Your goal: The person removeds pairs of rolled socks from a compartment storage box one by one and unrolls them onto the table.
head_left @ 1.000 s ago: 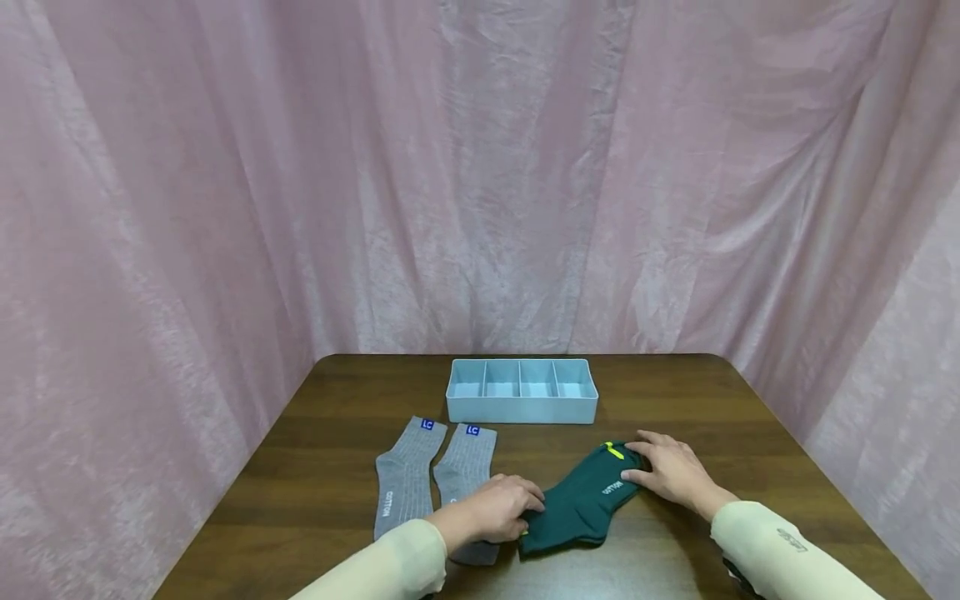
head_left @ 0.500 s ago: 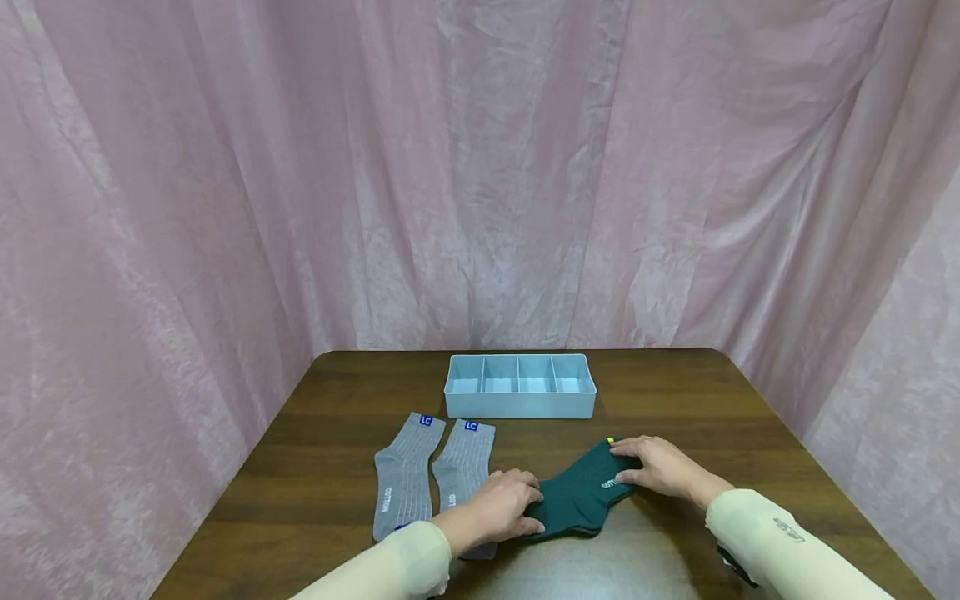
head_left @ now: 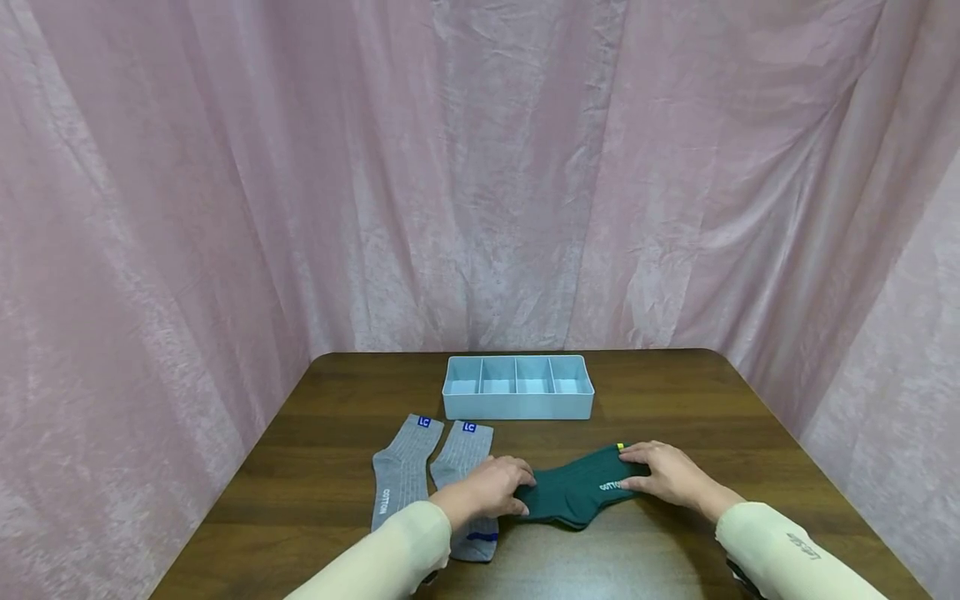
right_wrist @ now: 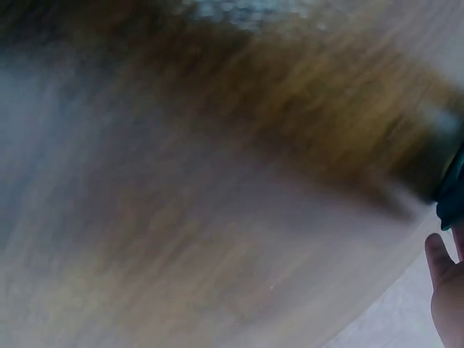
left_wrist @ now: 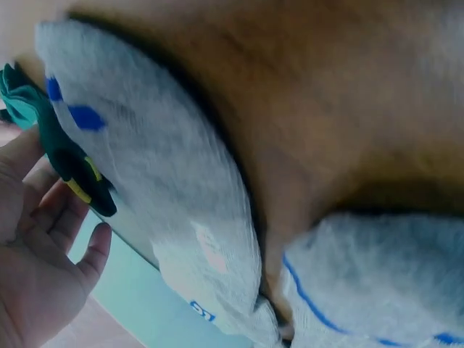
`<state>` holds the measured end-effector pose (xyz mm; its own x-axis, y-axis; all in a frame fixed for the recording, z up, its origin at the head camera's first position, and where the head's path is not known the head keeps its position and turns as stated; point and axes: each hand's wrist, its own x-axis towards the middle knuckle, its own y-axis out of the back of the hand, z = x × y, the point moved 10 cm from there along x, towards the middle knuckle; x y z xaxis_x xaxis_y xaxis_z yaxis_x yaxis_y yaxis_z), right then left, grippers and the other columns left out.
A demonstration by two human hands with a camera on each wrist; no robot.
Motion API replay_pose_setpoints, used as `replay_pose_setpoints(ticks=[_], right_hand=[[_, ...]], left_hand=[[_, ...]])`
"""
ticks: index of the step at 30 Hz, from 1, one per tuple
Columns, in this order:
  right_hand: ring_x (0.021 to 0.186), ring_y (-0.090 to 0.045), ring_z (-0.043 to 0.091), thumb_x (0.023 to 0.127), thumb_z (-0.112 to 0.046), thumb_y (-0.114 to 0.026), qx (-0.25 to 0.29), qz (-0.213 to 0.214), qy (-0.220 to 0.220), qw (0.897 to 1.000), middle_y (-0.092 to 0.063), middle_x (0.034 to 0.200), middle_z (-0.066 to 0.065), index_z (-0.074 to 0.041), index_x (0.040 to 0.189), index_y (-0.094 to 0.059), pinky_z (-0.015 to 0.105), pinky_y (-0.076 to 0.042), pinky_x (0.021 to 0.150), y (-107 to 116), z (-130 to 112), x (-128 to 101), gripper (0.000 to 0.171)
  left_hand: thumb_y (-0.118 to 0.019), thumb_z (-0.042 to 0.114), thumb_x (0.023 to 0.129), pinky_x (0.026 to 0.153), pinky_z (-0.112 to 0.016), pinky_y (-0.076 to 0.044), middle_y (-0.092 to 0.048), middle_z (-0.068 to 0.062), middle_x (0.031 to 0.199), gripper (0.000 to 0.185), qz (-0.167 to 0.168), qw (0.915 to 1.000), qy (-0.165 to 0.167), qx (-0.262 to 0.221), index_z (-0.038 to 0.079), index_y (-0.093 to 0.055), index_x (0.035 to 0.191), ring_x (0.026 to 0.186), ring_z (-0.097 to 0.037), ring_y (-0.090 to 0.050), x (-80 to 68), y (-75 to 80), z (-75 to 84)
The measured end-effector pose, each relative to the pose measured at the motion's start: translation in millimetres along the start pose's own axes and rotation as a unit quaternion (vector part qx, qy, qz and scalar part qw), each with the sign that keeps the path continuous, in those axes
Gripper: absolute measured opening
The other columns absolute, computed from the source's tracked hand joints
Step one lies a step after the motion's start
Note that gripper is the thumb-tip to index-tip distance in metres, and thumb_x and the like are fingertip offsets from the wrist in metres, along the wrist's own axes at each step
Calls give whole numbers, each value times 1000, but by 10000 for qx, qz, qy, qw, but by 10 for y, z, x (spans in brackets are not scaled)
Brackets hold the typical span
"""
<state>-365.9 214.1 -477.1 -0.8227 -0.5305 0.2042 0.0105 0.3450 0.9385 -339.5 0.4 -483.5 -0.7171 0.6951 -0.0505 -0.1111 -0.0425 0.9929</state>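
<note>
A dark green sock (head_left: 577, 496) lies across the wooden table (head_left: 675, 400), almost level, with white lettering and a yellow tab at its cuff. My left hand (head_left: 501, 492) grips its toe end, fingers curled over it. My right hand (head_left: 651, 471) pinches the cuff end, thumb below and fingers on top. In the left wrist view the green sock (left_wrist: 65, 156) sits by my left hand (left_wrist: 36, 239). The right wrist view is blurred; only my right hand (right_wrist: 446, 290) and a bit of green sock (right_wrist: 453, 192) show at its edge.
Two grey socks (head_left: 401, 479) (head_left: 467, 454) with blue labels lie side by side left of my left hand. A pale blue tray (head_left: 517, 408) with several compartments stands behind them at the table's middle. Pink curtains surround the table.
The green sock has swung from a diagonal to nearly level and moved slightly away from me. Both hands moved with it, the left one towards the grey socks.
</note>
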Motion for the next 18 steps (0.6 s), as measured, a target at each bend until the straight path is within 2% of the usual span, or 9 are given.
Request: replay_pose_setpoints(ticks=[5, 11, 16, 18], right_hand=[[115, -60, 38, 85, -38, -77, 220, -31, -296, 9993, -68, 120, 12, -3, 119, -71, 55, -46, 94, 9, 72, -46, 49], [117, -58, 38, 85, -43, -76, 259, -55, -522, 9983, -67, 122, 10, -6, 122, -70, 56, -44, 95, 16, 90, -153, 53], [117, -59, 36, 83, -45, -77, 225, 127, -591, 9979, -68, 121, 9, -8, 121, -71, 55, -45, 95, 38, 64, -231, 53], [116, -60, 36, 83, -44, -78, 239, 170, -674, 9973, -68, 121, 8, -9, 121, -72, 55, -45, 94, 36, 62, -259, 52]], left_hand=[[-78, 31, 86, 101, -33, -42, -60, 5, 133, 41, -97, 9999, -120, 27, 18, -70, 124, 124, -13, -53, 74, 0, -89], [-78, 26, 87, 107, -32, -39, -58, 3, 137, 41, -276, 9996, -17, 15, 16, -68, 126, 128, -15, -52, 146, -3, -228], [-77, 22, 89, 107, -31, -39, -58, 3, 138, 40, -334, 9994, -66, 111, 15, -68, 127, 128, -14, -52, 177, 9, -247], [-77, 23, 88, 107, -36, -39, -58, 5, 138, 39, -322, 9992, -62, 234, 17, -69, 126, 128, -13, -52, 191, 13, -249]])
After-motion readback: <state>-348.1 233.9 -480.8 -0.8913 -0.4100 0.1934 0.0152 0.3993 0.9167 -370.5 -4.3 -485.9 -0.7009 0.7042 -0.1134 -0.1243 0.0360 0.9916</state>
